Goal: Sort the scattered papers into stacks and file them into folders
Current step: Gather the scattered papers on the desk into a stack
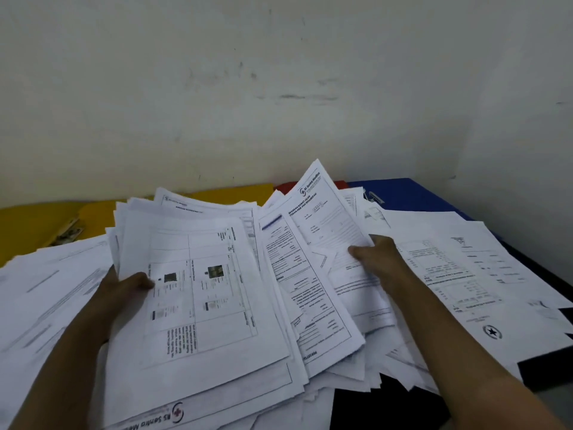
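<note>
Left hand [124, 287] grips the left edge of a thick stack [198, 290], thumb on top. Right hand [375, 256] pinches a lifted sheet [325, 218] at its lower edge. Loose papers [465, 274] cover the table [542, 367] from 9 to 3 o'clock. Folders at 12: yellow [46, 221], blue [412, 193], red [286, 186]. Sheets are light, floppy and slippery; hold by the edges, support the stack underneath.

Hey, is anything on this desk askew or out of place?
Yes. The papers lie fanned and crooked, spilling over the yellow folder and blue folder. The left hand grips a skewed stack, and the right hand pinches a tilted sheet.
</note>
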